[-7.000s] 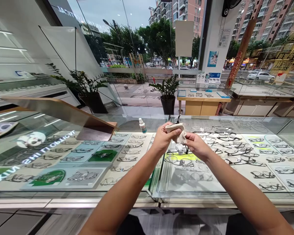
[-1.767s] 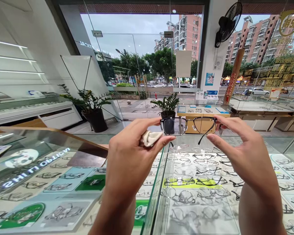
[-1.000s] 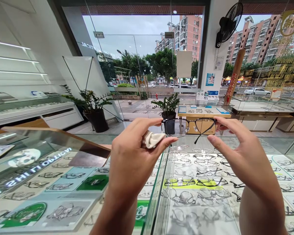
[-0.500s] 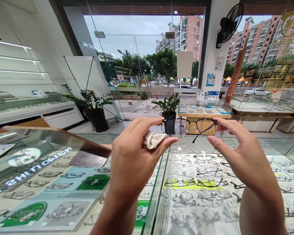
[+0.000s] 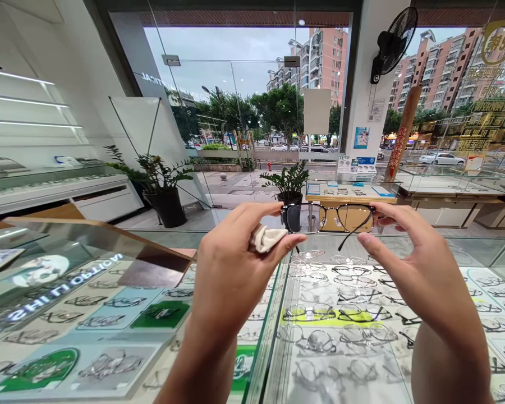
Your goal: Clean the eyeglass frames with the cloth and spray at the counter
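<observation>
A pair of eyeglasses with a dark upper rim is held up in front of me, level, between both hands. My left hand grips its left end, with a crumpled off-white cloth tucked between thumb and palm. At the right end, my right hand pinches the frame by the hinge, its thumb below. Both temples are partly visible and hang down behind the lenses. Below the hands, more spectacle frames lie in rows under the glass counter.
A glass display counter spans the foreground. On the left, a wood-edged panel stands over it. Potted plants and a low display table stand by the glass front. A black fan is fixed to the pillar.
My left hand and the eyeglasses have shifted slightly right. The glasses have tilted a little, so the left temple's tip now shows below the lens.
</observation>
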A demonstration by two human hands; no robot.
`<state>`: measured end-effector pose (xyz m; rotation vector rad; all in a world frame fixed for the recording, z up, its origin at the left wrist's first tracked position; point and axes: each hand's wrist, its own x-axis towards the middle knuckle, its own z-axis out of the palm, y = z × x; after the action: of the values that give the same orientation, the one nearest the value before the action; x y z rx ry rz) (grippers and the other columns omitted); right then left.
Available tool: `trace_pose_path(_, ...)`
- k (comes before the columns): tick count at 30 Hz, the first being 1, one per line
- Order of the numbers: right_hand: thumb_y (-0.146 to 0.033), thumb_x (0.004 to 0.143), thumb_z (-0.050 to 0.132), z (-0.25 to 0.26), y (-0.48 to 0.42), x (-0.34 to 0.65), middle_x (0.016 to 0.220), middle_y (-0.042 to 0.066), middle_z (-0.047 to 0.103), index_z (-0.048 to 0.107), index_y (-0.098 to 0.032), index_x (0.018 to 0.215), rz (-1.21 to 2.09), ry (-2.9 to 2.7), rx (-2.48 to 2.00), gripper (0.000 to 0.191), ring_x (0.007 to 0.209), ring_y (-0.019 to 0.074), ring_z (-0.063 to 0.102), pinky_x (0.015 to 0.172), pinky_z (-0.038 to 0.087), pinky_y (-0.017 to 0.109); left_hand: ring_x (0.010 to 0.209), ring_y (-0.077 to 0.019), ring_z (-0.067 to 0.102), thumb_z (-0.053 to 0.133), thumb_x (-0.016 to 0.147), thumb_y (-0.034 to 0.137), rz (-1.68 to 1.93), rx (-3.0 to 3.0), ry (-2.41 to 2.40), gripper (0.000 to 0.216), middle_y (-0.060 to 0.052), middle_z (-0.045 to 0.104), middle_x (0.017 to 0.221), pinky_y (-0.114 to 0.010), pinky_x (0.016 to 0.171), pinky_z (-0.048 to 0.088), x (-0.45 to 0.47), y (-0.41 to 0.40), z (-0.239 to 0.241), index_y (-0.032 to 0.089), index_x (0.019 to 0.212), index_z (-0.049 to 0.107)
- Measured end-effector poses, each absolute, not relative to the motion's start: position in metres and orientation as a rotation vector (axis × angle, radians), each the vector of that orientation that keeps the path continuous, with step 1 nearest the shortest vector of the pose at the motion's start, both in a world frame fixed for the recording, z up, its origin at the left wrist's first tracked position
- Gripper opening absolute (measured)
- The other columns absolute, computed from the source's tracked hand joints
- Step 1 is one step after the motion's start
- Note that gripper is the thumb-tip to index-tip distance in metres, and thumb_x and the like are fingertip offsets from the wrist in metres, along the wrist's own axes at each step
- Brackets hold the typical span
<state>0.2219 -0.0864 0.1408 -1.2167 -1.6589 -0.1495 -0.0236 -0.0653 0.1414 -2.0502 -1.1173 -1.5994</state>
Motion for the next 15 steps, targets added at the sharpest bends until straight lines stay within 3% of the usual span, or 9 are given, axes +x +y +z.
trace_pose_path(15, -0.053, 0.090, 0.071, 0.1417, -0.0870, 0.2188, 0.119, 0.009, 0.071, 0.065, -0.026, 0.122, -0.170, -1.615, -1.157, 0.043, 0.108, 0.0288, 0.068, 0.094, 0.056, 0.046, 0.086, -0.0196, 0.072, 0.079, 0.084, 0.053, -1.592, -2.113, -1.262, 0.044, -0.004, 0.079, 0.104, -0.032, 0.080, 0.057, -0.0255, -0.0582, 0.1393, 0.024, 0.116, 0.073)
